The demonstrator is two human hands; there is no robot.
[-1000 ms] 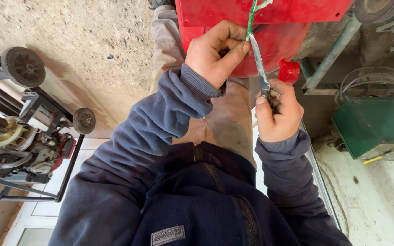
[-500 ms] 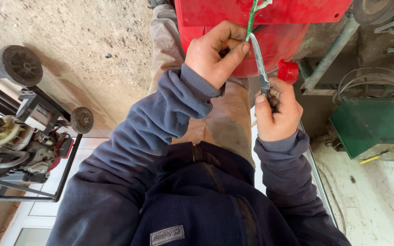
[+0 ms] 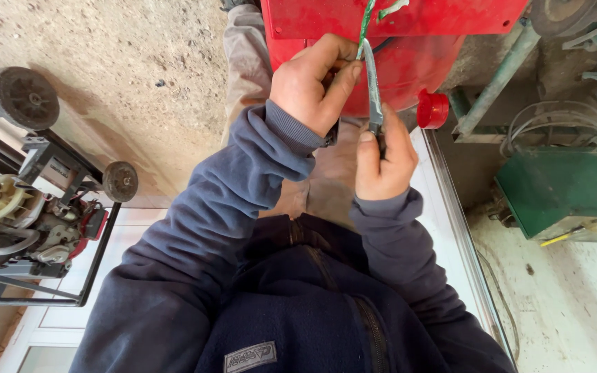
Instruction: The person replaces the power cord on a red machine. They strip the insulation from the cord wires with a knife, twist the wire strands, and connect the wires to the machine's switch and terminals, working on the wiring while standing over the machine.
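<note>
My left hand (image 3: 312, 83) pinches a green wire (image 3: 365, 21) that hangs from the red machine (image 3: 395, 27) above. My right hand (image 3: 383, 162) grips the handle of a knife, thumb along its spine. The grey blade (image 3: 372, 90) points up and lies against the green wire right at my left fingertips. Both arms are in dark blue sleeves. A second green strand (image 3: 392, 10) curls off to the right near the machine's edge.
A red round cap (image 3: 432, 109) sticks out beside the red tank. A green metal box (image 3: 564, 190) and coiled cable (image 3: 554, 124) stand at right. A small engine on a wheeled black frame (image 3: 29, 200) sits at left on the dirt floor.
The view has shifted slightly and both hands sit a little lower in it. The knife blade stays against the green wire, with the same grip in both hands.
</note>
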